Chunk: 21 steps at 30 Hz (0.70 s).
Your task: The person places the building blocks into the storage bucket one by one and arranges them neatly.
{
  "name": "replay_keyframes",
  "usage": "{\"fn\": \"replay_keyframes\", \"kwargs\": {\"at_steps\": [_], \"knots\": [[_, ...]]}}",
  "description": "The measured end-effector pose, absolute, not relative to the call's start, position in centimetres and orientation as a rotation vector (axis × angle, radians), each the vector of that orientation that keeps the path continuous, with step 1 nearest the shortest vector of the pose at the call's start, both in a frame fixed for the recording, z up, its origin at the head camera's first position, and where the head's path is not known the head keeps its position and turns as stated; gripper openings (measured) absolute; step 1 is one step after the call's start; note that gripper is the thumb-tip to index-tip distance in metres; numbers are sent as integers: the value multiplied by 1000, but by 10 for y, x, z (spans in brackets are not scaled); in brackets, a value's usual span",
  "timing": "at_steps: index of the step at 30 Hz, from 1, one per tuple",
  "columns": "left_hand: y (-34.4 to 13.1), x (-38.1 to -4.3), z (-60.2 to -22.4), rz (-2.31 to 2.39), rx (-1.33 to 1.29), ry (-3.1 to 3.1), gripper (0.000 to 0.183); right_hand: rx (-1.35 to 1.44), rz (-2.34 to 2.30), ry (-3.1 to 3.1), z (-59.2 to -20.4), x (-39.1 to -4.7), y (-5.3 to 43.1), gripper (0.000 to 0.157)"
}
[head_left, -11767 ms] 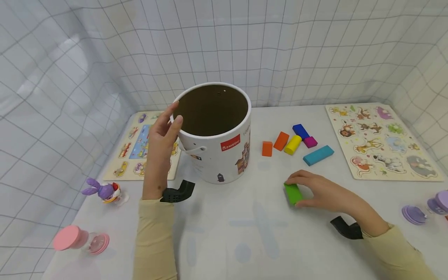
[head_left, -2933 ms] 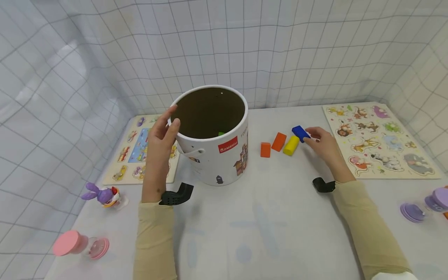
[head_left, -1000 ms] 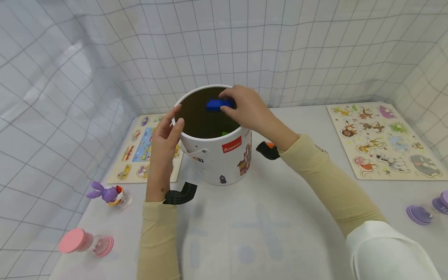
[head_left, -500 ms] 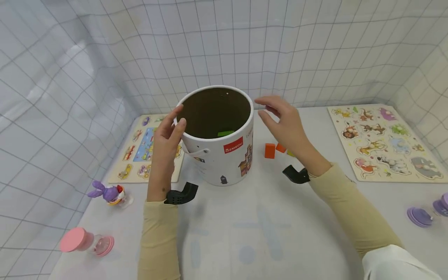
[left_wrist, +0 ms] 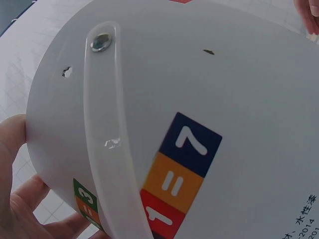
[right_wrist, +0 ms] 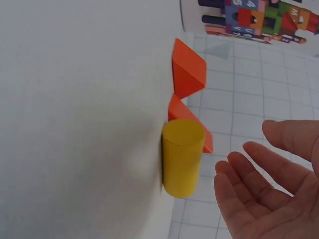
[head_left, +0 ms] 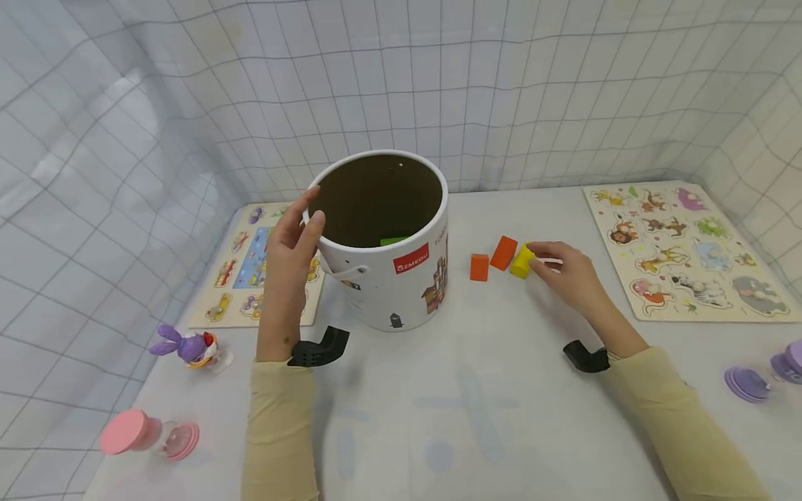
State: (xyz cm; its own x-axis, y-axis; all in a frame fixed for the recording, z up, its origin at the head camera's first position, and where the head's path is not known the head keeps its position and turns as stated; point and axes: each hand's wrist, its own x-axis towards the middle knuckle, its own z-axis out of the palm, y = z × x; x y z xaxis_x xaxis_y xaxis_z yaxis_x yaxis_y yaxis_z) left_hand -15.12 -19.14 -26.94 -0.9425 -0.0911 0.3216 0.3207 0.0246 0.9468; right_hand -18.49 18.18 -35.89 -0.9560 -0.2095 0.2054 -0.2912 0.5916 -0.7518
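A white toy bucket with printed pictures stands upright on the table, and a green block shows inside it. My left hand holds the bucket's left rim between thumb and fingers. In the left wrist view, the white handle strap runs down the bucket's side. A yellow cylinder block lies right of the bucket. My right hand reaches it from the right; the right wrist view shows loosely bent fingers apart from the cylinder. Two orange triangular blocks lie just beside it.
Wooden picture puzzle boards lie at the left and the right. A purple rabbit toy and a pink-lidded object stand front left. A purple-lidded object is at the right edge. Gridded white sheeting encloses the back and sides.
The right hand carried the blue block into the bucket, came out without it, then moved right to the yellow cylinder. Green, magenta, turquoise and blue blocks have left the table. The left hand stayed.
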Motion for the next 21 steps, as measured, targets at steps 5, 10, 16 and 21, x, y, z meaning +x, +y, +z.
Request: {"fn": "replay_keyframes", "kwargs": {"at_steps": [5, 10, 16, 21], "knots": [[-191, -151, -269, -2003, -237, -2015, 44, 504, 1358, -2734, -368, -188, 160, 33], [-191, -151, -268, -2007, -239, -2010, 44, 563, 1360, -2766, -367, -198, 134, 37], [-190, -151, -269, -2009, -221, -2019, 44, 687, 1137, -2934, -371, -212, 112, 45], [-191, -152, -268, -1979, -224, -2031, 44, 775, 1016, -2989, -375, -209, 111, 37]]}}
